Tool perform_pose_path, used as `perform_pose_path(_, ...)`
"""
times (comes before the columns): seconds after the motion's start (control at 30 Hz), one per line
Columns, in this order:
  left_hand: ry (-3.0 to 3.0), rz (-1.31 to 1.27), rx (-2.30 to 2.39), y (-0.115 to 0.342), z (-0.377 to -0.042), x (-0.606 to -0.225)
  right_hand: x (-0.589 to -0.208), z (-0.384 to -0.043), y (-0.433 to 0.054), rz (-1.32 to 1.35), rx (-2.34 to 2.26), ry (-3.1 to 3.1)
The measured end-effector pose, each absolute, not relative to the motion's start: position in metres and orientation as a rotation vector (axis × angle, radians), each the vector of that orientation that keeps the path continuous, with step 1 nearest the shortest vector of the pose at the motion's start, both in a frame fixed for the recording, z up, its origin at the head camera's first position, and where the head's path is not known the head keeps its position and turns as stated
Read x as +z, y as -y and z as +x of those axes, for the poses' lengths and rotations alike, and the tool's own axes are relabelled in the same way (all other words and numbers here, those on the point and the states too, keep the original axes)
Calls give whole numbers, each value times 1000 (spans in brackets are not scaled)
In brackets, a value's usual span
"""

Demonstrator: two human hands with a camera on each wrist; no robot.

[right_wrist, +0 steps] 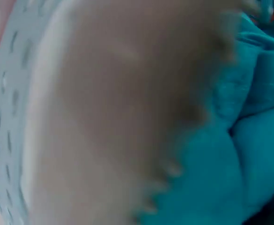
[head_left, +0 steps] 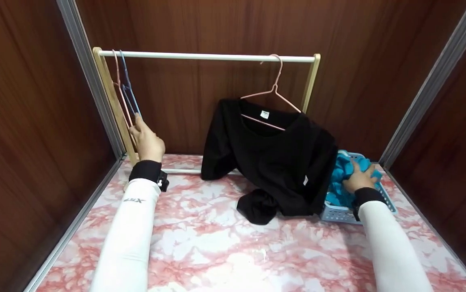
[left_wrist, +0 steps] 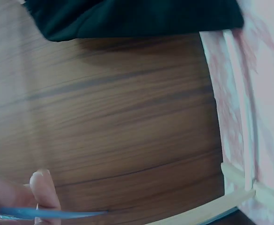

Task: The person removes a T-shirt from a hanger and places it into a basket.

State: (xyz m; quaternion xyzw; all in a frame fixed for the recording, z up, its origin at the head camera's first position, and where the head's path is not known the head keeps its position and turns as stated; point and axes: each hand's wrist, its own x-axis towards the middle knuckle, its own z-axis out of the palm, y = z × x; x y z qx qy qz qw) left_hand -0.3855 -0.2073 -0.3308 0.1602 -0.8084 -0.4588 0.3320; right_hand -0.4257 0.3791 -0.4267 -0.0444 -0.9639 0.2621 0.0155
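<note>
At the left end of the rack, my left hand (head_left: pixel 147 142) pinches a blue hanger (head_left: pixel 130 83) that hooks over the rail. In the left wrist view, thumb and finger close round the blue hanger (left_wrist: pixel 48 213). A pink hanger (head_left: pixel 119 77) hangs right beside it. My right hand (head_left: pixel 361 178) rests on bunched turquoise cloth (head_left: pixel 338 196) inside a light blue basket (head_left: pixel 340 214), its fingers looking spread. The right wrist view shows that hand (right_wrist: pixel 113 112) blurred, its fingertips hard to make out against the cloth (right_wrist: pixel 254 150).
A black long-sleeved top (head_left: pixel 273 154) hangs on another pink hanger (head_left: pixel 275 87) near the rail's right end, its lower part lying on the marbled tabletop (head_left: pixel 200 243). The white rail (head_left: pixel 200 56) has wooden end posts. Brown panels (head_left: pixel 176 109) enclose the back and sides.
</note>
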Motion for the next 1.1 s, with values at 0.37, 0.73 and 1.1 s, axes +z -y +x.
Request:
perform_pose_path(0.37, 2149, 321, -991, 198, -383, -341, -449, -412, -360, -233, 709, 3124)
perform_pose_path(0.73, 2105, 340, -814, 187, -383, -340, -458, -414, -359, -317, 759, 3096)
perform_pose_path(1.1, 2072, 270, -845, 166, -386, -332, -403, -422, -342, -406, 915, 3072)
